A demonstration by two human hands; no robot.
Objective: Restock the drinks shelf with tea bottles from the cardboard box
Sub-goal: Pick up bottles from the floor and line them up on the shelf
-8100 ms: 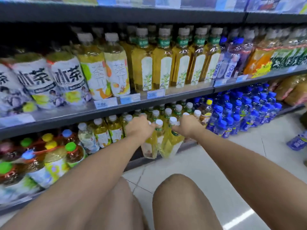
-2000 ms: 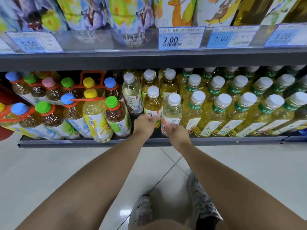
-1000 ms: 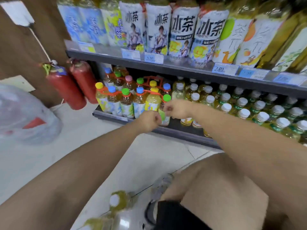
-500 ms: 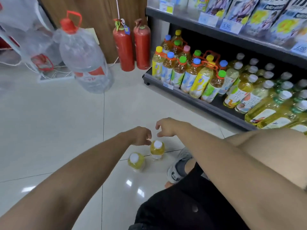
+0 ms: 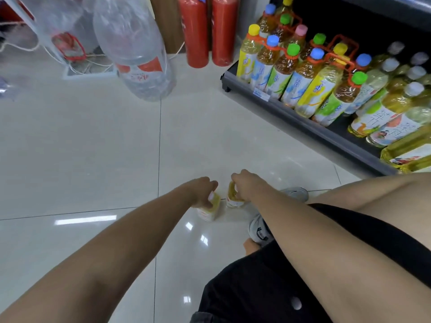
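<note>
Two small tea bottles with yellow liquid stand upright on the white tiled floor in front of me. My left hand [image 5: 203, 191] grips the top of the left tea bottle [image 5: 210, 209]. My right hand [image 5: 246, 184] grips the neck of the right tea bottle [image 5: 233, 199]. Both caps are mostly hidden under my fingers. The bottom drinks shelf [image 5: 310, 129] runs along the right, filled with several tea bottles. No cardboard box is in view.
A large clear water jug [image 5: 134, 47] stands on the floor at the upper left. Two red fire extinguishers [image 5: 207, 29] stand by the shelf's end. My shoe [image 5: 258, 228] and knee lie just right of the two bottles.
I have turned away from the shelf to the floor. Both hands came down from above the two floor bottles and now grip their tops.
</note>
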